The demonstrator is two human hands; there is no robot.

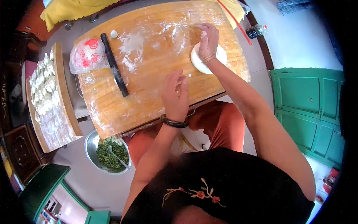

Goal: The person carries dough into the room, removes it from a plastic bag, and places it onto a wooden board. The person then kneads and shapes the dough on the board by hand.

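My left hand, with a dark bangle at the wrist, is raised over the near edge of the floured wooden board. Its fingers are slightly bent and apart, with nothing visible in them. My right hand is over a round white thing, a bowl or a piece of dough, partly hidden by the hand and wrist. The right fingers point left and are loosely bent, the thumb apart from them. A dark rolling pin lies at the board's left, beside a plastic bag with red print.
A small white lump sits by the pin's far end. Dumplings fill part of a floured wooden tray on the left. Below the board stands a metal bowl of chopped green filling with a spoon. A dark bottle stands far right.
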